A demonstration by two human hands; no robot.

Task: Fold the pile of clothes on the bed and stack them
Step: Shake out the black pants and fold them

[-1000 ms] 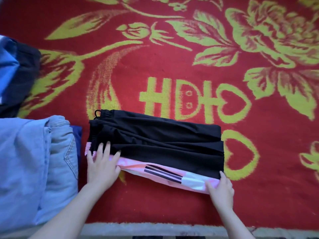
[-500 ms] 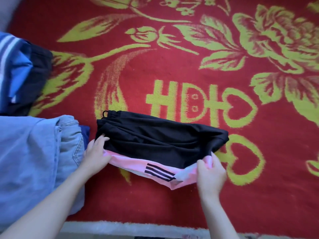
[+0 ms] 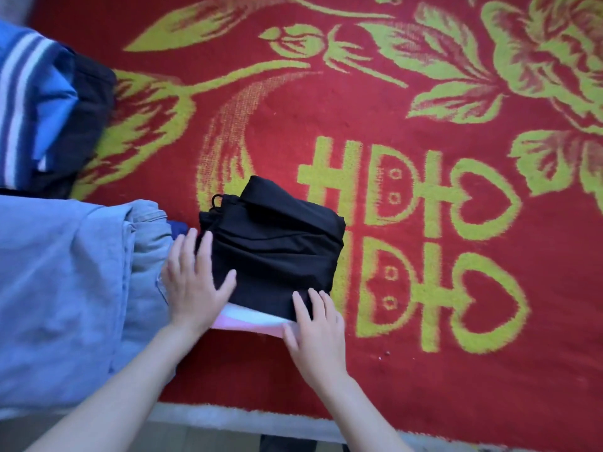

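I see the black shorts (image 3: 274,249) folded into a compact block at lower centre of the frame, pink trim along the near edge. My left hand (image 3: 192,282) lies flat on their left side, fingers spread. My right hand (image 3: 315,334) presses the near right corner, fingers apart. The denim stack (image 3: 65,288) sits just beside at left, striped clothes (image 3: 36,102) upper left. The red blanket (image 3: 424,93) lies open to the right and above. The bed edge (image 3: 228,419) runs along the bottom of the frame.

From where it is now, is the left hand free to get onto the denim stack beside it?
Probably yes: the left hand lies flat on the black shorts, right beside the denim stack, with nothing between them.
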